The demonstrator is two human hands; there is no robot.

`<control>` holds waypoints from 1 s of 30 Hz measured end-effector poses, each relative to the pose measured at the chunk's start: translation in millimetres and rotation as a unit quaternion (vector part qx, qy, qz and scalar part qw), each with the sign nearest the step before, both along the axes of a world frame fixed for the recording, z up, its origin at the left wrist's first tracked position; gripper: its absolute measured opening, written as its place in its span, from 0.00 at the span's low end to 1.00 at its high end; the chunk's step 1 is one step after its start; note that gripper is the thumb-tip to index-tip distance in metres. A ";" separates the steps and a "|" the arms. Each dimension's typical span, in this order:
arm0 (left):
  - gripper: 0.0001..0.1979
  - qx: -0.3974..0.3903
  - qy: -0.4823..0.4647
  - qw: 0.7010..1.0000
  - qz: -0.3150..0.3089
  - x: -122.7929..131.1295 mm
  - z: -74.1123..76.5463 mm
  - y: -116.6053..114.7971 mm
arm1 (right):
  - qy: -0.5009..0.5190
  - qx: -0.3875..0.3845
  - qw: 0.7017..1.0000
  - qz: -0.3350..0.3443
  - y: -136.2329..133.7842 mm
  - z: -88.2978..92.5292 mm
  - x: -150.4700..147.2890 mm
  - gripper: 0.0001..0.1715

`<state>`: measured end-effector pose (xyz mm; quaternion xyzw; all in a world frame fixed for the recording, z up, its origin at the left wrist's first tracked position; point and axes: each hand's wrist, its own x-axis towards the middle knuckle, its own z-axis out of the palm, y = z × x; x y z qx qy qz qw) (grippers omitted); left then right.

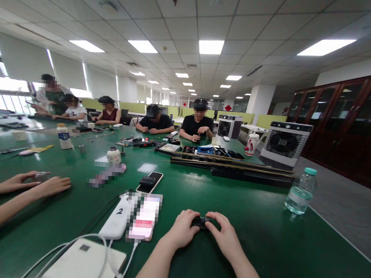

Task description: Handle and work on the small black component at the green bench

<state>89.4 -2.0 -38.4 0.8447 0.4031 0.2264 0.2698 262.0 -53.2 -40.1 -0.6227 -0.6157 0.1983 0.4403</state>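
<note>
My left hand [182, 228] and my right hand [224, 235] rest on the green table [260, 247] close to me. Both pinch a small black object [200, 222] between their fingertips; most of it is hidden by the fingers. Just left of my left hand lie a phone [144, 219] with a cable and a white power bank marked 2 [116, 219].
A white box [82, 263] with cables sits at the near left. A black phone with a small case [149, 181] lies ahead. A water bottle [301, 191] stands right, long black rails [234, 166] beyond. Another person's hands [37, 183] rest at left; several people sit at the far side.
</note>
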 end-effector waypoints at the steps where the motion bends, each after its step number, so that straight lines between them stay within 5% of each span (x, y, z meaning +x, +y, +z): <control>1: 0.20 0.000 0.000 1.000 0.000 0.0 -0.2 0.2 | -0.002 0.000 1.000 0.000 0.0 0.0 -0.1 0.15; 30: 0.21 0.004 0.010 1.000 0.004 -0.1 -0.6 -0.5 | -0.067 -0.027 0.997 -0.001 3.6 -10.5 -0.5 0.13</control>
